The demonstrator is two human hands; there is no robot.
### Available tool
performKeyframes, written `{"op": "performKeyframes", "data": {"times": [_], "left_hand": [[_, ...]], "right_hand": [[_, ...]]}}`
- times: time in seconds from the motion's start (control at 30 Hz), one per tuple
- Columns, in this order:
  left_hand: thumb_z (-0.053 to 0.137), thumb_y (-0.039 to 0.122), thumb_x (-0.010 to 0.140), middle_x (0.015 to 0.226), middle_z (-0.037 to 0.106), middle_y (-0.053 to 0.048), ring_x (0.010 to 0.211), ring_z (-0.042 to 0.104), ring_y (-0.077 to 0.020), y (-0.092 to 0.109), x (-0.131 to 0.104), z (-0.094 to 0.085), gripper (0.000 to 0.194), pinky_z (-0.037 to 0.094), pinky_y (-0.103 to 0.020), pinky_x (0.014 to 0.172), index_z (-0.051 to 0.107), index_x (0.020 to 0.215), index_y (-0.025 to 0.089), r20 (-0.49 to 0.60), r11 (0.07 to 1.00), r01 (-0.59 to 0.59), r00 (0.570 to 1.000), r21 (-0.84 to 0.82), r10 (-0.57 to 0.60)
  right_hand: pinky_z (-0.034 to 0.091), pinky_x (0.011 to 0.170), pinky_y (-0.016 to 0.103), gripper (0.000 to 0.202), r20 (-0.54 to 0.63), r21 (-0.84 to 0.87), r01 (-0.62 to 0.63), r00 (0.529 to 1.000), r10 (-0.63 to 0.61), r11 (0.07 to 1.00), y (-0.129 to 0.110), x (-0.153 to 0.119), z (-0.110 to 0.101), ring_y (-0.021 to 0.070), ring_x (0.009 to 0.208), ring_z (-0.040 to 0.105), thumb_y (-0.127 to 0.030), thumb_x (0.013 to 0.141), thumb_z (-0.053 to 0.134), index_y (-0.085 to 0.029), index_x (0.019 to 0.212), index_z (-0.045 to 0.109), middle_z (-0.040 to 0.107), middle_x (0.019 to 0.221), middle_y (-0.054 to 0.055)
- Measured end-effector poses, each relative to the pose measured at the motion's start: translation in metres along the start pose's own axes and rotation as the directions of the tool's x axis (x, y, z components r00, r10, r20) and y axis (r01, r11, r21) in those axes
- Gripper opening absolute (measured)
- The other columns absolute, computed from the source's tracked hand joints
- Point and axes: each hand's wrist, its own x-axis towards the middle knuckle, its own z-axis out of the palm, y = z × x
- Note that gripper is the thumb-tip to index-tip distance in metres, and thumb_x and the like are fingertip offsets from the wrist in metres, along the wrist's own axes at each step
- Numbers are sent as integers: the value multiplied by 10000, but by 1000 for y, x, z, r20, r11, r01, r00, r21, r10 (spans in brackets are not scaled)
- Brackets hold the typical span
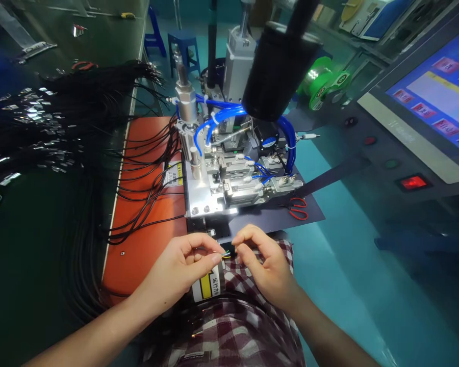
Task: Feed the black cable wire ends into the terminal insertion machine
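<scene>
My left hand [193,260] pinches a cable end between thumb and fingertips, and thin coloured wires [226,254] stick out to the right of the pinch. Just right of those wires is my right hand [262,260], its thumb and forefinger curved with a gap between them and nothing visible in it. Both hands are in front of a metal machine [243,188] with blue air tubes [227,113]. Below my left hand shows a white and yellow label [208,286] with printed characters.
Black cables [137,191] cross an orange plate [153,255] at the left, from a large cable pile [84,97]. Red-handled scissors [298,209] lie right of the machine. A control panel with a screen [436,102] stands at the right, near a green spool [321,81].
</scene>
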Motion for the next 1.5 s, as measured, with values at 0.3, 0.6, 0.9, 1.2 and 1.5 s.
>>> {"op": "performKeyframes", "data": {"times": [0.3, 0.6, 0.9, 1.2, 1.5], "left_hand": [[698, 339, 683, 437, 303, 119, 386, 171, -26, 3, 1, 2, 237, 117, -164, 370, 552, 749, 164, -68, 981, 23, 997, -194, -37], [691, 327, 693, 440, 349, 110, 389, 213, -24, -1, 6, 0, 226, 137, -168, 396, 550, 727, 154, -59, 976, 9, 998, -216, -22], [704, 337, 682, 420, 344, 115, 377, 219, -18, -5, 9, -2, 251, 155, -166, 393, 548, 720, 144, -69, 966, 18, 997, -257, -37], [702, 292, 688, 433, 347, 113, 388, 213, -14, -6, 11, -3, 220, 150, -157, 396, 555, 728, 133, -60, 948, 44, 996, -315, -66], [680, 341, 707, 436, 372, 99, 400, 268, -33, -8, 8, -4, 230, 177, -163, 400, 566, 733, 142, -91, 983, 67, 992, -170, -83]], "right_hand": [[446, 627, 274, 62, -10, 104, -47, 999, 48, 993, 4, -2, 20, 160, 734, 543, -236, 871, 515, -208, 904, 559, 560, 818, 21], [427, 606, 267, 47, -43, 80, -50, 998, 53, 996, 1, 12, 26, 149, 673, 524, -228, 845, 544, -199, 829, 577, 563, 757, 9], [381, 523, 250, 79, -23, 216, -196, 978, 206, 956, -1, 22, 31, 117, 547, 450, -222, 754, 598, -177, 695, 572, 521, 618, -23], [359, 484, 231, 159, 113, 471, -370, 926, 361, 801, 6, 21, 32, 94, 476, 448, -300, 736, 652, -172, 687, 572, 501, 554, -50], [386, 538, 250, 125, 5, 15, -130, 992, 130, 991, -3, 7, 29, 124, 613, 518, -240, 900, 462, -208, 784, 499, 509, 764, -8]]}}
